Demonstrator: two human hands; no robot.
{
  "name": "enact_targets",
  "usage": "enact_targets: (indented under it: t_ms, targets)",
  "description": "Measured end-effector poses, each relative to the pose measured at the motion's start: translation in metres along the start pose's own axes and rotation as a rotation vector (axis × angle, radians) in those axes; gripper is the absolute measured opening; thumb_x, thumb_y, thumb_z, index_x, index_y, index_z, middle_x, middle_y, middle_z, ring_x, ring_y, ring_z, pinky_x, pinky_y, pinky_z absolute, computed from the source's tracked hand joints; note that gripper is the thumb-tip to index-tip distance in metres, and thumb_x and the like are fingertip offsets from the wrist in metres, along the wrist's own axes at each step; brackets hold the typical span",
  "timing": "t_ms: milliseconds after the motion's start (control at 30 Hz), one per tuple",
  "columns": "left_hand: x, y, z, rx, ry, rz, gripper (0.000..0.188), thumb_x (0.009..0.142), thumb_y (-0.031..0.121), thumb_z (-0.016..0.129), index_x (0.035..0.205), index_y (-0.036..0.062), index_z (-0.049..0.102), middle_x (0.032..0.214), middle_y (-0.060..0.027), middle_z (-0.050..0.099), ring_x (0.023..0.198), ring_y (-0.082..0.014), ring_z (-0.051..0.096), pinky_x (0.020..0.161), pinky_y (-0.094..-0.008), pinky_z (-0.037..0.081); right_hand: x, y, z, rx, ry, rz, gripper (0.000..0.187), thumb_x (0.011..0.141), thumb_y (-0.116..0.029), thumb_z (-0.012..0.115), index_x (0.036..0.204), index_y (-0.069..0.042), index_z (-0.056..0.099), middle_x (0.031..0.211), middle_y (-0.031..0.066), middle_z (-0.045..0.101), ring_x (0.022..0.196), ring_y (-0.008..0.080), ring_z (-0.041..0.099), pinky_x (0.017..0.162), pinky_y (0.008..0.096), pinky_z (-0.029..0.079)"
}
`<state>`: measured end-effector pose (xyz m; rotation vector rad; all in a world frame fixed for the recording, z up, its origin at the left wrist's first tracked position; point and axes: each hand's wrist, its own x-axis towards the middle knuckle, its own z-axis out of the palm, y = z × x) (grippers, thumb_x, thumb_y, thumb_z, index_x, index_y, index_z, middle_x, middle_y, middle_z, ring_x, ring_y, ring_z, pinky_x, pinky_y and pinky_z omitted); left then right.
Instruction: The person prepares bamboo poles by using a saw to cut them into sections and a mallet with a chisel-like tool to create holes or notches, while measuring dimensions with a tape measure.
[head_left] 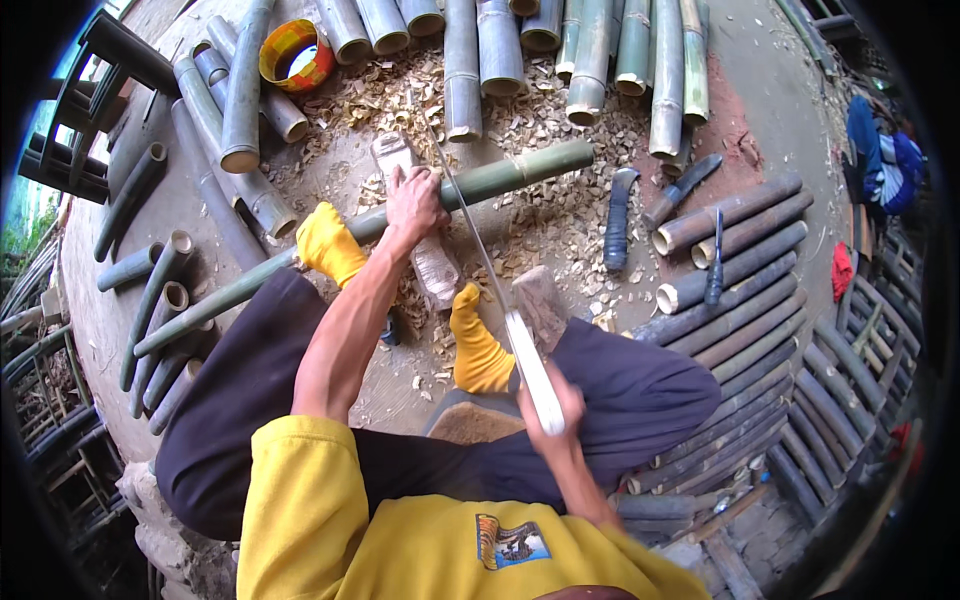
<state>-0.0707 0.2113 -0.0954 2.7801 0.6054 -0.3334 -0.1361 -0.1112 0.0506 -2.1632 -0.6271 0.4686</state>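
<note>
A long green bamboo pole lies slantwise over a pale wooden block. My left hand is closed round the pole, just left of the saw. In my right hand, blurred by motion, is the white handle of a handsaw. Its thin blade crosses the pole just right of my left hand; whether it has cut in cannot be made out. My left foot in a yellow sock is against the pole, and my other yellow-socked foot rests on the ground near the block.
Cut bamboo tubes stand in rows at the back, with more lying at left. Stacked dark bamboo lengths fill the right side. Two knives and a thin-bladed tool lie there. Wood chips cover the ground near an orange-yellow ring-shaped container.
</note>
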Motion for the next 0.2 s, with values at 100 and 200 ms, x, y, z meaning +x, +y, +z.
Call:
enact_targets:
  t_ms: [100,200]
  targets:
    - [0.000,0.001,-0.003,0.057,0.078,0.030,0.052,0.057,0.025,0.070,0.104,0.0070,0.057,0.113,-0.0068,0.060,0.117,-0.0211,0.049,0.109,-0.0471,0.024,-0.080,-0.031,-0.043,0.184,0.043,0.195,0.031,0.077,0.002,0.062,0.108,0.005,0.062,0.095,0.0183,0.068,0.088,0.0279,0.068,0.082,0.0303,0.051]
    - [0.002,0.001,0.002,0.001,0.099,0.039,0.054,0.059,0.026,0.072,0.107,0.0079,0.057,0.113,-0.0098,0.059,0.119,-0.0212,0.048,0.111,-0.0473,0.022,-0.015,0.005,-0.006,0.016,-0.057,0.110,0.039,0.081,-0.011,0.064,0.116,0.006,0.057,0.098,0.0158,0.068,0.089,0.0353,0.067,0.083,0.0321,0.051]
